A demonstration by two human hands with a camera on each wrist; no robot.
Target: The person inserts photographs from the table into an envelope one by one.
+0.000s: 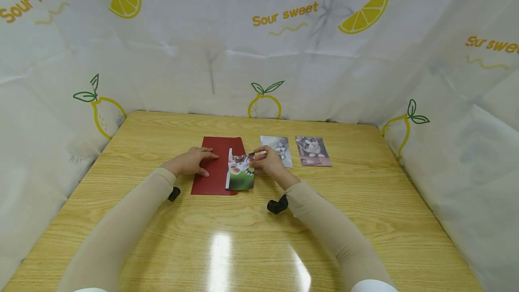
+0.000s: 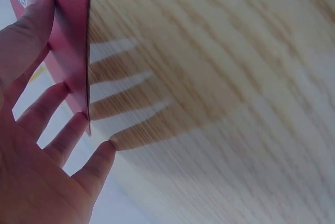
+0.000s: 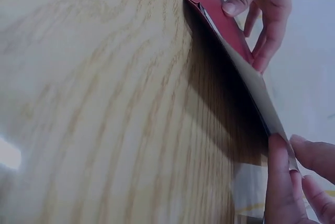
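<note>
A red envelope (image 1: 212, 184) lies flat on the wooden table (image 1: 227, 229). My left hand (image 1: 190, 161) rests on its left part, fingers spread; the thumb lies on the red paper in the left wrist view. In my right hand (image 1: 270, 162) is a tiger photo (image 1: 242, 178), pinched at its right edge between thumb and fingers. The photo overlaps the envelope's right side, with a white strip along its left edge. From the right wrist view, the photo (image 3: 251, 80) slants up from the envelope's open side toward my fingers.
Two more photos lie to the right: a pale grey picture (image 1: 284, 150), partly behind my right hand, and a kitten photo (image 1: 313, 151). Black wrist camera parts (image 1: 277, 205) hang beneath the wrists. A white cloth with lemon prints (image 1: 194, 57) borders the table's back and sides.
</note>
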